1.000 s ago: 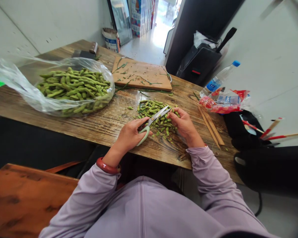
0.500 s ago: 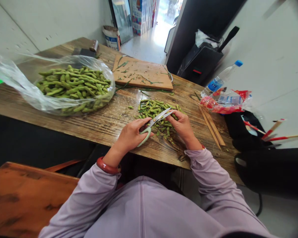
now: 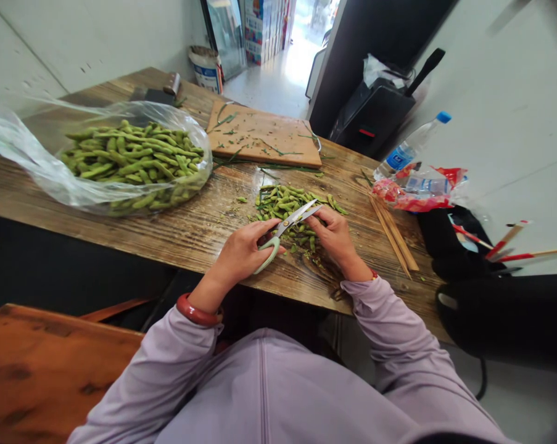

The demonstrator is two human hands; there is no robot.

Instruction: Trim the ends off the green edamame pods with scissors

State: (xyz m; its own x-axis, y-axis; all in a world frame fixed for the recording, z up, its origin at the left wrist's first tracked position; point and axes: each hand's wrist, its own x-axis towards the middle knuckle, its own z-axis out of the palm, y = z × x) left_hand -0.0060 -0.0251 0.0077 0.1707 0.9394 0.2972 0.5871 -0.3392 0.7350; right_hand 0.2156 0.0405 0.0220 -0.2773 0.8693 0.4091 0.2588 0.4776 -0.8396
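Observation:
My left hand [image 3: 243, 250] is closed round the pale green handle of a pair of scissors [image 3: 287, 225], whose blades point up and right with their tips slightly apart. My right hand [image 3: 334, 235] pinches a green soybean pod at the blades. Both hands rest over a small pile of soybean pods [image 3: 285, 202] on the wooden table [image 3: 190, 225]. A clear plastic bag [image 3: 37, 166] holding many more green pods [image 3: 130, 157] lies to the left.
A wooden cutting board [image 3: 264, 135] with green scraps lies behind the pile. Chopsticks [image 3: 393, 231], a red snack wrapper [image 3: 417, 188] and a water bottle [image 3: 410, 148] lie at the right. A black bag [image 3: 504, 308] stands at the right edge, a wooden bench [image 3: 51, 364] lower left.
My right hand has drawn slightly nearer to me along the pile and closer to the scissor blades. The view has shifted a little; the left hand keeps its grip.

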